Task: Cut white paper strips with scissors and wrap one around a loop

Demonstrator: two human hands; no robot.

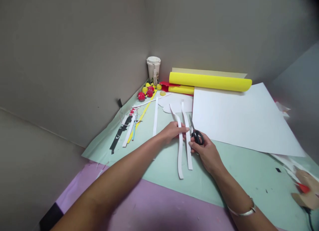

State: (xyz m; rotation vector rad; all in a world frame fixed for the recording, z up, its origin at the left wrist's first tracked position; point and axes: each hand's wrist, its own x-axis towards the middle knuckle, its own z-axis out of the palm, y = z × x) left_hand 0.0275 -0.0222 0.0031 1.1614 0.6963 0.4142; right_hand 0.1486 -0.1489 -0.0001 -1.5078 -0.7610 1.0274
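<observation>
My left hand point(171, 132) is closed on a long white paper strip point(180, 154), pinched near its middle so both ends curve away. A second white strip point(189, 154) runs just to the right, between my two hands. My right hand point(208, 154) is closed around black-handled scissors point(197, 136), whose blades point away from me. Its thumb tip is at the edge of the second strip; I cannot tell how firmly it grips it. Flat on the green mat left of my hands lies another white strip point(156, 116).
A large white sheet point(239, 121) covers the right side, below a yellow roll point(210, 81). A lidded paper cup point(154, 70) stands in the corner behind red and yellow balls point(149, 92). Black, white and yellow scraps point(121, 134) lie left; a tan tool with a cord point(305, 191) lies far right.
</observation>
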